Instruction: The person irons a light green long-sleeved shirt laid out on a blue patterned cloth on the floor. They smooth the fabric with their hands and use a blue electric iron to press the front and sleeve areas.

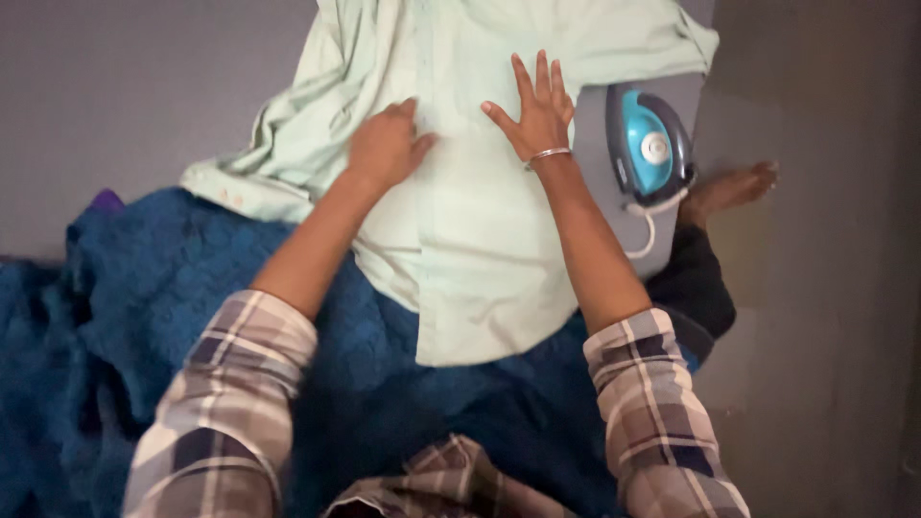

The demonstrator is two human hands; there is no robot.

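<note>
The pale green shirt lies spread over a blue blanket. The left hand presses on it with fingers curled; the right hand lies flat, fingers spread. Smoothing works best stroking outward from the middle, clear of the iron just beside.

Sleeves: plaid flannel, grey, cream and dark navy checks, rolled up above the elbows, forearms bare | Shirt front: same plaid, visible at near edge | Right hand: thin silver bangle at wrist | Left hand: no jewellery visible | Lower garment: dark, at right | Foot: bare
</note>
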